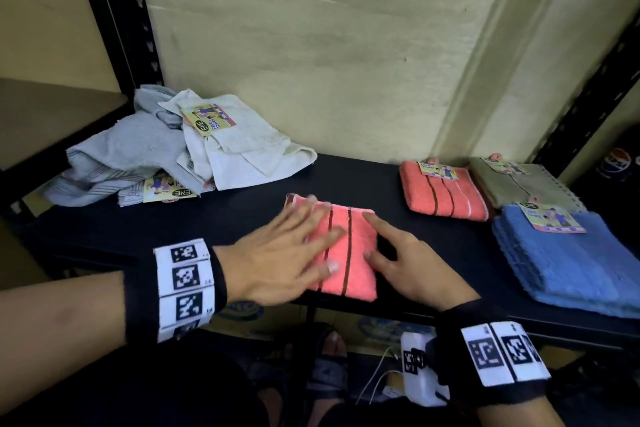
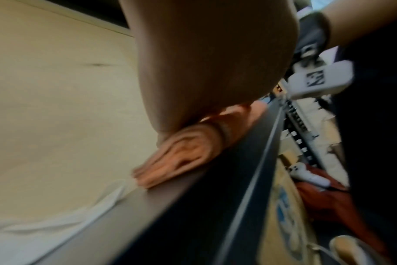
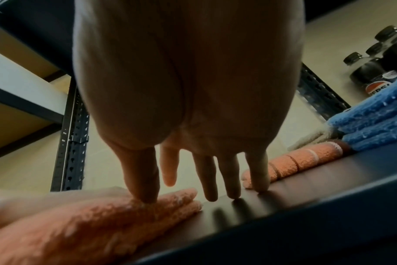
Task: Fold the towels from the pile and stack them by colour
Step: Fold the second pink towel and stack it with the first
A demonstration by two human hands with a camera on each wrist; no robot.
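Coral terry cloth with dark stripes forms the folded towel lying at the front edge of the black shelf, nearest the person. The left hand lies flat on the towel's left half, fingers straight and spread; its outline is blurred, so exact fingertip contact cannot be confirmed. The right hand rests at the towel's right edge with fingers extended; in the right wrist view its thumb presses the cloth while the other fingertips touch the bare shelf. Further right, a blue folded stack sits at the shelf end. Behind it lie a beige folded towel and, beside that, a second coral folded towel. At the far left, against the wall, the unfolded pile of grey and white towels remains.
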